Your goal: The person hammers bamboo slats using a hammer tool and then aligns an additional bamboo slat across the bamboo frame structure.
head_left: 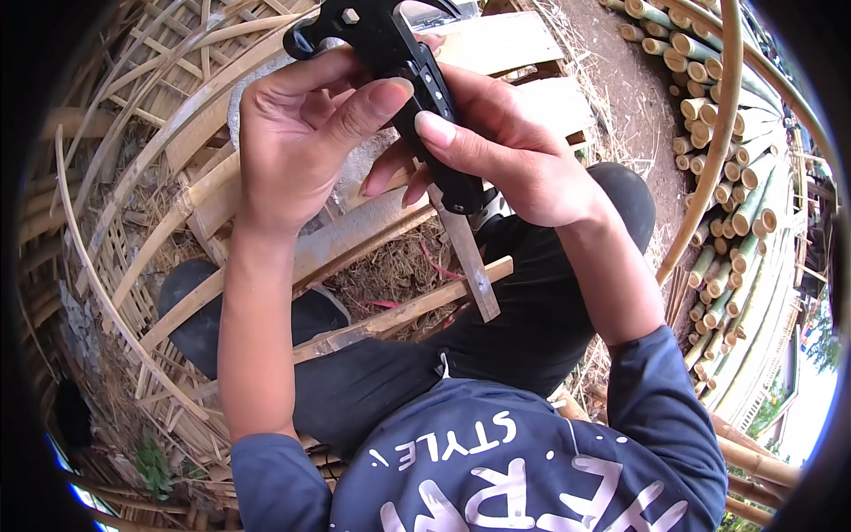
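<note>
Up at the top centre of the head view, a black multi-tool hammer (pixel 387 34) is held in the air, its head pointing up and its folded handle slanting down to the right. A hex-shaped hole shows in the head, and a curved claw sticks out at the upper right. My left hand (pixel 297 146) is closed on it just below the head, thumb against the side. My right hand (pixel 510 146) is closed around the handle, thumb lying across its front. Some fingers of both hands are hidden behind the tool.
Woven bamboo strips (pixel 164 66) curve along the left. Wooden slats (pixel 403 310) lie across near my legs, above dry straw (pixel 386 266). Stacked bamboo poles (pixel 731 177) fill the right side, with a long bent bamboo pole (pixel 714 168) in front of them. Pale boards (pixel 496 43) stand behind my hands.
</note>
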`<state>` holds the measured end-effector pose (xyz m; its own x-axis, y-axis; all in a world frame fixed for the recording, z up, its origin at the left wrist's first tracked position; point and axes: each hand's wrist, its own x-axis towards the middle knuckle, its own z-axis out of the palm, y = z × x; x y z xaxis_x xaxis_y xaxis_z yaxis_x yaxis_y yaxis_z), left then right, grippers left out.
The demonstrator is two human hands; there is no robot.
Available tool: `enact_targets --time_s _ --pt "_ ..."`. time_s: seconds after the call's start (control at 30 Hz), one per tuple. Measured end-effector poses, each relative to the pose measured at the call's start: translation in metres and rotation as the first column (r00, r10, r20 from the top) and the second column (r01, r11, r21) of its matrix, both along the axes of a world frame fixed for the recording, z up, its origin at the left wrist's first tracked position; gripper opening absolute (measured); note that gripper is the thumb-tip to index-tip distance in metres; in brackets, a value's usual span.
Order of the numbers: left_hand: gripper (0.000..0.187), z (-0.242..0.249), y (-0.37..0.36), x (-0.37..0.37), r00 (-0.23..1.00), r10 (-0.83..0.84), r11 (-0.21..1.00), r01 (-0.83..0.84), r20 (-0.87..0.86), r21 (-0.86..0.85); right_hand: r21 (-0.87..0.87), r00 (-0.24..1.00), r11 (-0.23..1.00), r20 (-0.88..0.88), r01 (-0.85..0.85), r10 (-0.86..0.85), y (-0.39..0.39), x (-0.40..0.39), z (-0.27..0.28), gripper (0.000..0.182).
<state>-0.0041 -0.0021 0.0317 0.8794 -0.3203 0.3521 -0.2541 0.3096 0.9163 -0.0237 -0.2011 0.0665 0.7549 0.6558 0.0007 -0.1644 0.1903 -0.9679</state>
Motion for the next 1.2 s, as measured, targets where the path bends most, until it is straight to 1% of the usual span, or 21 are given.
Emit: enact_targets --time_s 0.07,0.1,0.17,0.23,0.3,0.4,0.47,0.5,0.6,0.63,0.73,0.77,0.83,0.87,0.9,0.97,1.0,1.07,1.1,1.17,1.2 --pt "0.042 0.0 0.002 0.001 1.0 -0.03 1.0 0.03 -0.006 -0.003 -0.052 0.998 0.999 0.066 -0.015 0.018 0.0 -0.001 0.001 0.051" --pt "0.042 0.001 0.003 0.0 0.999 -0.031 0.999 0.032 -0.028 0.016 -0.097 0.993 0.994 0.101 -0.049 0.059 -0.002 0.0 0.0 0.056" --pt "0.041 0.007 0.006 -0.003 0.996 -0.02 0.997 0.027 -0.091 0.072 -0.166 0.988 0.985 0.139 -0.038 0.062 -0.001 0.001 0.002 0.059" --pt "0.041 0.005 0.006 -0.004 0.995 -0.028 0.998 0.033 -0.096 0.048 -0.203 0.971 0.979 0.234 0.008 0.04 0.0 0.001 0.002 0.06" --pt "0.041 -0.003 0.001 -0.001 0.998 -0.062 0.995 0.061 -0.015 -0.073 -0.198 0.922 0.976 0.387 0.086 -0.002 0.002 0.0 -0.005 0.059" --pt "0.04 0.0 0.0 -0.003 0.997 -0.073 0.994 0.071 -0.016 -0.083 -0.161 0.798 0.968 0.599 0.194 -0.061 0.008 0.001 -0.015 0.058" --pt "0.04 -0.001 -0.002 -0.004 0.998 -0.064 0.994 0.064 0.006 -0.09 -0.163 0.748 0.962 0.661 0.221 -0.06 0.009 0.001 -0.014 0.06" --pt "0.04 -0.002 -0.003 -0.004 0.998 -0.055 0.994 0.057 0.022 -0.094 -0.184 0.75 0.96 0.66 0.212 -0.039 0.007 0.001 -0.01 0.062" --pt "0.04 0.0 -0.009 -0.004 0.996 -0.081 0.985 0.085 0.03 -0.153 -0.207 0.706 0.945 0.707 0.254 -0.035 0.007 0.002 -0.009 0.069" --pt "0.041 0.006 -0.009 -0.007 0.996 -0.091 0.986 0.09 -0.003 -0.143 -0.184 0.656 0.941 0.753 0.284 -0.051 0.009 0.002 -0.008 0.069" --pt "0.041 0.004 -0.009 -0.009 0.992 -0.112 0.983 0.101 -0.062 -0.152 -0.208 0.664 0.93 0.747 0.302 -0.049 0.011 0.001 -0.004 0.073" --pt "0.039 0.004 -0.008 -0.01 0.994 -0.101 0.986 0.093 -0.05 -0.138 -0.249 0.685 0.923 0.728 0.294 -0.022 0.009 0.0 -0.004 0.074" --pt "0.037 0.006 -0.009 -0.011 0.996 -0.081 0.989 0.078 -0.023 -0.125 -0.229 0.607 0.909 0.794 0.348 -0.032 0.01 0.001 -0.006 0.077" --pt "0.034 0.007 -0.011 -0.012 0.997 -0.073 0.986 0.069 -0.021 -0.149 -0.217 0.565 0.901 0.824 0.375 -0.037 0.011 0.001 -0.007 0.078" --pt "0.032 0.009 -0.012 -0.013 0.998 -0.064 0.983 0.06 -0.019 -0.173 -0.171 0.481 0.894 0.875 0.413 -0.055 0.013 0.001 -0.007 0.078" --pt "0.028 0.013 -0.017 -0.016 0.998 -0.051 0.969 0.042 -0.033 -0.244 -0.129 0.401 0.886 0.913 0.445 -0.068 0.013 0.001 -0.007 0.08" --pt "0.027 0.015 -0.019 -0.017 0.998 -0.045 0.963 0.033 -0.037 -0.269 -0.136 0.412 0.887 0.909 0.442 -0.066 0.012 0.0 -0.007 0.081" --pt "0.027 0.017 -0.02 -0.018 0.999 -0.026 0.96 0.016 -0.032 -0.279 -0.207 0.444 0.872 0.896 0.443 -0.012 0.011 -0.003 -0.007 0.089" --pt "0.028 0.017 -0.017 -0.018 0.999 -0.036 0.971 0.032 -0.013 -0.237 -0.271 0.465 0.854 0.885 0.445 0.038 0.008 -0.005 -0.006 0.096" --pt "0.031 0.017 -0.01 -0.017 0.998 -0.06 0.987 0.063 0.024 -0.151 -0.327 0.519 0.838 0.853 0.438 0.062 0.008 -0.009 -0.002 0.101" --pt "0.031 0.018 -0.009 -0.016 0.998 -0.061 0.988 0.061 0.01 -0.145 -0.32 0.551 0.844 0.834 0.429 0.036 0.01 -0.011 0.002 0.1"
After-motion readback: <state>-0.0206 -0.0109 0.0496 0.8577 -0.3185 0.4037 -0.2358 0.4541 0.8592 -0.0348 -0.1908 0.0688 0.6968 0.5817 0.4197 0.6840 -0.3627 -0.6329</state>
